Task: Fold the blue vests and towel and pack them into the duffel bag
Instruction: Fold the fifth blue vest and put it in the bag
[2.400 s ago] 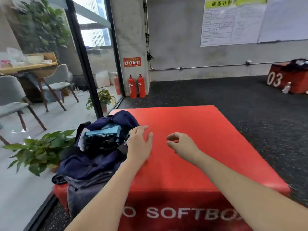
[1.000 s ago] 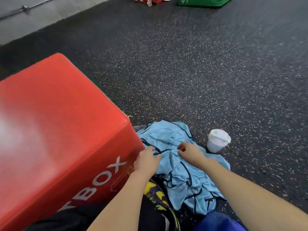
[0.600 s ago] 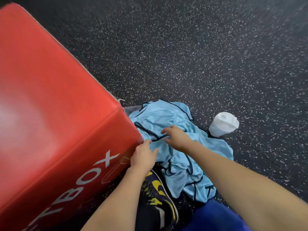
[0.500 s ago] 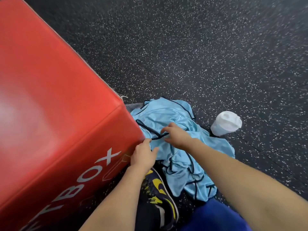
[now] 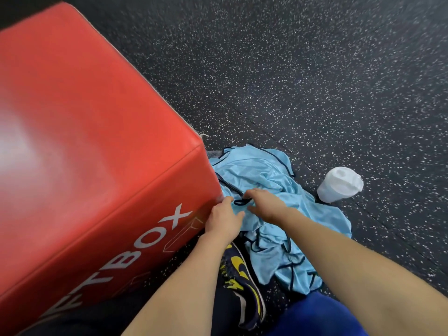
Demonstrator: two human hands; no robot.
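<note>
A crumpled heap of light blue vests (image 5: 274,180) with dark trim lies on the black speckled floor beside the red soft box (image 5: 97,141). My left hand (image 5: 224,220) reaches down at the heap's left edge, next to the box's corner, fingers on the fabric. My right hand (image 5: 265,203) lies on top of the heap, fingertips curled at a dark trim loop. Whether either hand has gripped cloth is not clear. The duffel bag and the towel are out of view.
A white lidded cup (image 5: 339,184) stands on the floor right of the vests. A dark shoe with yellow marks (image 5: 242,282) is below the hands. Blue cloth (image 5: 315,316) fills the bottom right. Open floor stretches beyond.
The view swung from the box top and the duffel bag down to the floor. Both hands reached onto the vest heap and in the last half second barely shifted.
</note>
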